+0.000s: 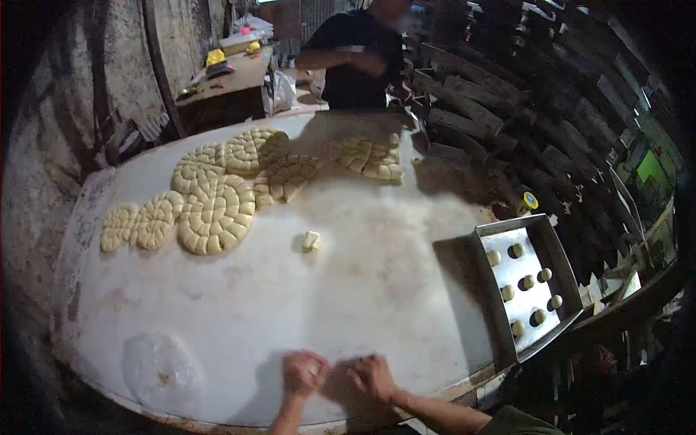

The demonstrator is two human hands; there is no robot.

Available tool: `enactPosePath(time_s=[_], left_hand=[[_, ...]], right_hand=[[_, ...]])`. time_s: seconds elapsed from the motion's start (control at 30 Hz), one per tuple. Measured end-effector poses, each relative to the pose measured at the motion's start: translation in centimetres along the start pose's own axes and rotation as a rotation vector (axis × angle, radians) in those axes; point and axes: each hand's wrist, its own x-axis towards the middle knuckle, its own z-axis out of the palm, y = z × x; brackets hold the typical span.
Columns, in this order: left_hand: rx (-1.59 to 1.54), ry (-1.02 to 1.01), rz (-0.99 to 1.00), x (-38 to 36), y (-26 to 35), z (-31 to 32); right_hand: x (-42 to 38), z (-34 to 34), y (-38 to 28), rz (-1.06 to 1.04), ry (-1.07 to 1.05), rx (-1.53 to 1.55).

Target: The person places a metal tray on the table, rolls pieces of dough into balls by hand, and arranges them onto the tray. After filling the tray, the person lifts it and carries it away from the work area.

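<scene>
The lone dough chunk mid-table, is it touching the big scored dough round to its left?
Apart: the head view shows bare tabletop between the dough chunk and the scored dough round.

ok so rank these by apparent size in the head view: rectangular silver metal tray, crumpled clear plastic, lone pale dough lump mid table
1. Rectangular silver metal tray
2. Crumpled clear plastic, perhaps enlarged by nearness
3. Lone pale dough lump

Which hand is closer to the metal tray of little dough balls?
Right. The right hand is lower and left of the metal tray in the view; the left hand is farther left, with the right hand between.
</scene>
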Motion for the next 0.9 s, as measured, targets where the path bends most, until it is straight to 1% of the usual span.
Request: enactPosePath(time_s=[0.03, 0.07, 0.1, 0.13, 0.17, 0.2, 0.23, 0.27, 0.3, 0.33, 0.37, 0.4, 0.43, 0.5, 0.57, 0.6, 0.63, 0.67, 0.7, 0.73, 0.77, 0.8, 0.83, 0.87, 0.9], left_hand=[[0.09, -0.118, 0.027, -2.4, 1.0, 0.4], [0.129, -0.134, 0.144, -4.9, 1.5, -0.8], [0.17, -0.14, 0.265, -7.3, 1.3, -1.3], [0.116, -0.167, 0.266, -11.5, -3.3, -2.1], [0.062, -0.2, 0.265, -11.9, -5.1, -5.1], [0.293, -0.132, 0.104, -10.8, -7.0, -6.3], [0.521, -0.048, -0.06, -5.7, -5.4, -8.8], [0.427, 0.01, -0.036, -2.2, -5.1, -8.2], [0.339, 0.055, -0.012, 0.5, -4.8, -7.0], [0.273, 0.074, 0.018, 3.6, -3.4, -5.4], [0.201, 0.083, 0.046, 5.1, -1.6, -3.2], [0.027, 0.018, 0.091, 4.7, -0.8, -0.7], [-0.147, -0.038, 0.137, 3.9, -0.1, 1.1], [0.063, -0.164, 0.256, -1.4, 1.0, 1.3], [-0.023, -0.125, 0.22, -5.4, -2.8, -1.4], [0.147, -0.066, 0.181, -4.6, -5.7, -3.5], [0.313, 0.002, 0.145, -3.6, -7.8, -4.4], [0.321, 0.052, 0.139, -0.2, -6.7, -4.6], [0.33, 0.095, 0.128, 3.9, -4.8, -5.0], [0.21, 0.126, 0.145, 6.3, -3.0, -3.6], [0.084, 0.152, 0.163, 7.3, -0.9, -1.4], [-0.039, 0.019, 0.267, 6.3, 0.5, 0.0], [0.039, -0.04, 0.292, 3.1, -0.3, 2.2], [0.051, -0.109, 0.308, 0.8, -0.7, 1.3], [0.066, -0.185, 0.316, -1.2, -0.6, -0.4]], right_hand=[[-3.8, 4.2, 1.7, -0.202, 0.26, 0.145], [-7.1, 5.3, 2.9, -0.241, 0.101, -0.09], [-10.0, 5.0, 5.3, -0.243, 0.111, -0.038], [-12.3, 3.2, 7.3, -0.241, 0.122, 0.016], [-13.1, 1.5, 10.8, -0.08, -0.122, -0.122], [-12.4, 1.1, 15.3, 0.119, -0.284, -0.276], [-8.9, -1.8, 13.6, 0.142, -0.014, -0.255], [-3.9, -5.4, 10.8, 0.165, 0.254, -0.231], [0.1, -5.2, 9.6, 0.166, 0.372, -0.082], [2.7, -3.3, 8.5, 0.199, 0.36, 0.06], [3.7, -1.3, 6.4, 0.113, 0.442, 0.036], [2.9, 1.3, 4.0, 0.183, 0.44, -0.057], [1.5, 1.9, 2.5, 0.044, 0.24, 0.038], [-4.0, 3.2, 2.5, -0.152, 0.286, 0.026], [-8.3, 1.3, 7.0, 0.276, 0.056, 0.427], [-8.5, -1.0, 9.2, 0.207, -0.022, 0.228], [-7.6, -2.8, 11.2, 0.068, 0.01, -0.137], [-5.3, -4.8, 10.9, 0.068, 0.152, -0.231], [-2.3, -5.1, 10.0, 0.076, 0.317, -0.206], [0.4, -3.7, 9.3, 0.08, 0.408, -0.136], [2.0, -1.5, 8.3, 0.065, 0.454, -0.076], [0.6, 1.0, 7.5, -0.029, 0.494, -0.01], [-0.9, 3.4, 6.8, -0.126, 0.526, 0.053], [-3.8, 4.3, 7.3, -0.152, 0.376, -0.095], [-6.2, 2.9, 9.1, -0.134, 0.383, -0.095]])
